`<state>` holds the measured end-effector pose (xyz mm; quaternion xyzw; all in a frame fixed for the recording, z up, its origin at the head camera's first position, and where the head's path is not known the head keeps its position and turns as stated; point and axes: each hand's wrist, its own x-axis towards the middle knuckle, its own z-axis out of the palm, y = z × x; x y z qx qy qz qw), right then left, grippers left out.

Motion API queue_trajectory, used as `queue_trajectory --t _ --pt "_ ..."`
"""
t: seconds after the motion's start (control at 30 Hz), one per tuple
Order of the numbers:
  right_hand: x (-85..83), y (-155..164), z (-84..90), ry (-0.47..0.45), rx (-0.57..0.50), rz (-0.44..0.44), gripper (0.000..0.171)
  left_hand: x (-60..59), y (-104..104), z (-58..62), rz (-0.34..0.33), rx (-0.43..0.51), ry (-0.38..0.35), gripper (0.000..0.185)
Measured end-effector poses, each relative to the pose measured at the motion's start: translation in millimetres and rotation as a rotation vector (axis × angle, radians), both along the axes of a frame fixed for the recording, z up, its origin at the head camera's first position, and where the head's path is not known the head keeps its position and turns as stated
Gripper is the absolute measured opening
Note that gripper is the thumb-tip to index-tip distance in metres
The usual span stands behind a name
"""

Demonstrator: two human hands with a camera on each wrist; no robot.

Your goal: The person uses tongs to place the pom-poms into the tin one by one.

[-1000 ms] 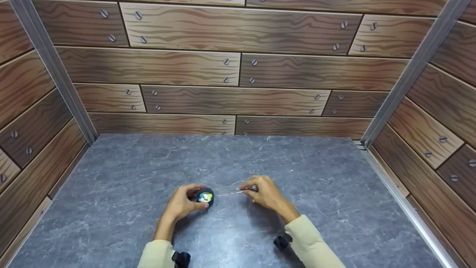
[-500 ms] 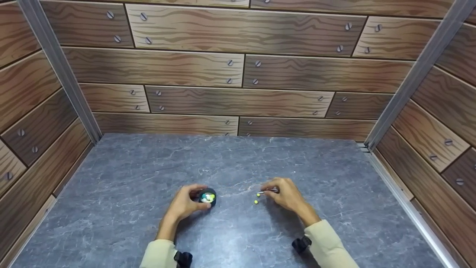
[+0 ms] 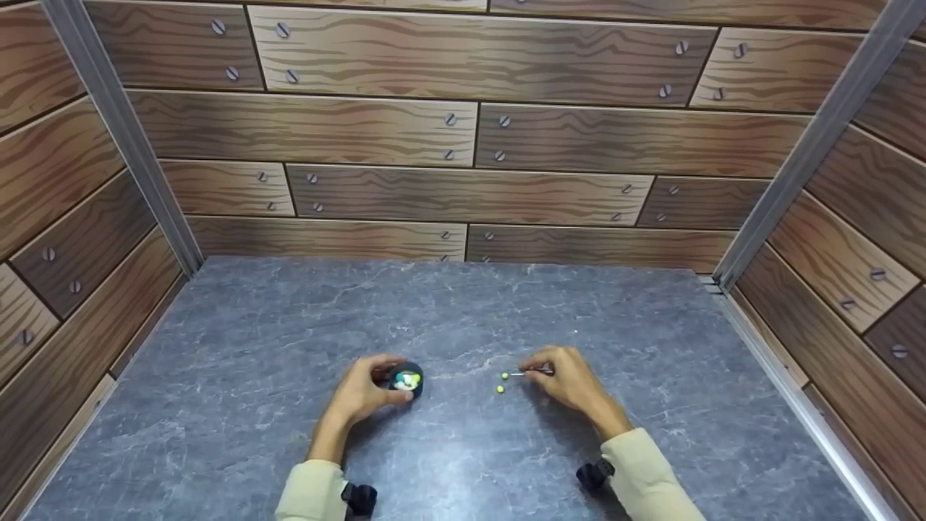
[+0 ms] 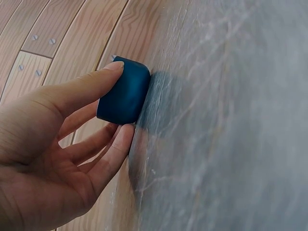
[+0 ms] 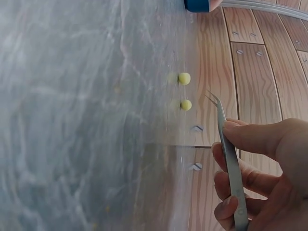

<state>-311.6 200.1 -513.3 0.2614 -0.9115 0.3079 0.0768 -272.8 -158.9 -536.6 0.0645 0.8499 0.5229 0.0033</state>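
Observation:
My left hand [image 3: 360, 391] grips a small round dark blue cup [image 4: 126, 94] between thumb and fingers, its base at the tabletop. Inside it, in the head view, lie several small white, yellow and teal balls [image 3: 407, 381]. To the right, my right hand [image 3: 570, 378] pinches metal tweezers [image 5: 232, 166] with fine bent tips. The tips stand slightly apart with nothing between them, pointing toward two yellow balls. One yellow ball [image 5: 186, 105] is close to the tips; the other yellow ball [image 5: 184, 78] lies a little farther off on the table.
The table [image 3: 304, 311] has a grey marbled top. Wood-patterned panels [image 3: 405, 137] wall it at the back and both sides, with metal posts [image 3: 796, 152] in the corners. A black wrist camera [image 3: 595, 475] sits at each cuff.
My right hand has moved right with the tweezers, away from the cup. Two yellow balls, out of sight a second ago, now show on the table. My left hand keeps holding the cup.

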Motion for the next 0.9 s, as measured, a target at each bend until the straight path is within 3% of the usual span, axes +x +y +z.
queue_trajectory --t 0.53,0.9 --pt "-4.4 9.1 -5.5 0.025 0.031 -0.035 0.013 -0.5 -0.8 -0.9 0.001 -0.006 -0.02 0.056" --pt "-5.8 4.0 -8.2 -0.01 0.022 -0.028 0.012 -1.1 0.3 -0.7 -0.015 -0.003 -0.004 0.056"
